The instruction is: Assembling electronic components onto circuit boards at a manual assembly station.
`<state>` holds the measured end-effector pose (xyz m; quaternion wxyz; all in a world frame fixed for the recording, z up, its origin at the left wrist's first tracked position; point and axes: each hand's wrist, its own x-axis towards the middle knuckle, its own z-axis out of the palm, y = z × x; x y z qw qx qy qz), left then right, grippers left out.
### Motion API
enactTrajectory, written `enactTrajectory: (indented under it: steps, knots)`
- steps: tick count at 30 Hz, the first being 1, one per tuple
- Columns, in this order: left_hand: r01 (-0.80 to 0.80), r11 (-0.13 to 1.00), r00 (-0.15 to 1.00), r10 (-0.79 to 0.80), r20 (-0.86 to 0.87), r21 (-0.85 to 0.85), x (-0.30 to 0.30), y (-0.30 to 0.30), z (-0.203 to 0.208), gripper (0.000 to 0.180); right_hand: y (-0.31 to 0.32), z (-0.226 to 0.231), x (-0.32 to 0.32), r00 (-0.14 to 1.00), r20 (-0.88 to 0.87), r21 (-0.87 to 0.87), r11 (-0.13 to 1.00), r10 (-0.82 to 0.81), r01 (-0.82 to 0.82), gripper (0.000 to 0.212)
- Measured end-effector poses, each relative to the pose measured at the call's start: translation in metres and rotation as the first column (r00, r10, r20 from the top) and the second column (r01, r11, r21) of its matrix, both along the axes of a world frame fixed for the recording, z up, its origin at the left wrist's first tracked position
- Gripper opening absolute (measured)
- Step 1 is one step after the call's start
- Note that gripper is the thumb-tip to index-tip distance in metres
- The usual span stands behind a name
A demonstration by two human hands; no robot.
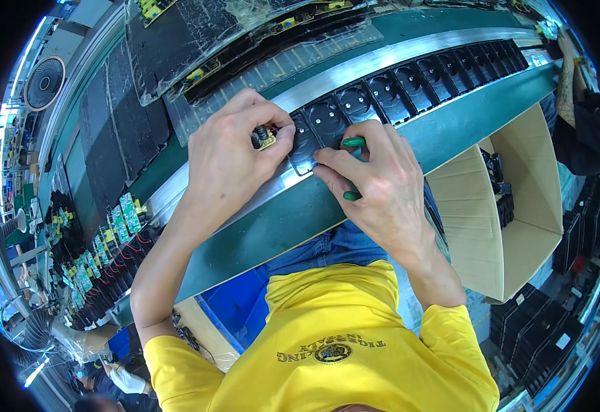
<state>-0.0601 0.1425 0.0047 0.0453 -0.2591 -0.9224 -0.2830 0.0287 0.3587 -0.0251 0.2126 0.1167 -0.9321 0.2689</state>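
My left hand point(235, 147) is closed around a small electronic part point(266, 141) with yellow and black pieces, partly hidden by the fingers. My right hand point(386, 182) grips a green-handled hand tool point(353, 142); two green handle ends show between the fingers, and its working end is hidden. The thumb and fingertips of this hand are at the near edge of a black plastic housing point(305, 147). That housing lies at the near end of a row of black housings point(410, 89), each with a rounded recess and small shiny spots. My left fingertips are at its left side.
The row lies along a metal rail point(272, 191) on a green bench point(259, 237). At left stand several green circuit boards point(130, 213) with red wires. An open cardboard box point(530, 199) holding black parts is at right. Another person's arm point(566, 82) reaches in at far right.
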Motion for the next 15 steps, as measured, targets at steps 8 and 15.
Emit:
enactTrajectory:
  steps: [8,15]
  knots:
    - [-0.004,0.995,0.999,0.0,-0.046,-0.101,0.002,0.0022,-0.0002,0.008,0.0007,-0.0023,-0.0004,1.0,-0.004,-0.003,1.0,0.0,0.0,0.017]
    - [-0.039,0.99,0.999,0.035,-0.033,-0.133,0.0058,0.0085,0.0038,0.004,0.0011,-0.0014,0.0,1.0,0.001,0.0,1.0,-0.001,0.001,0.017]
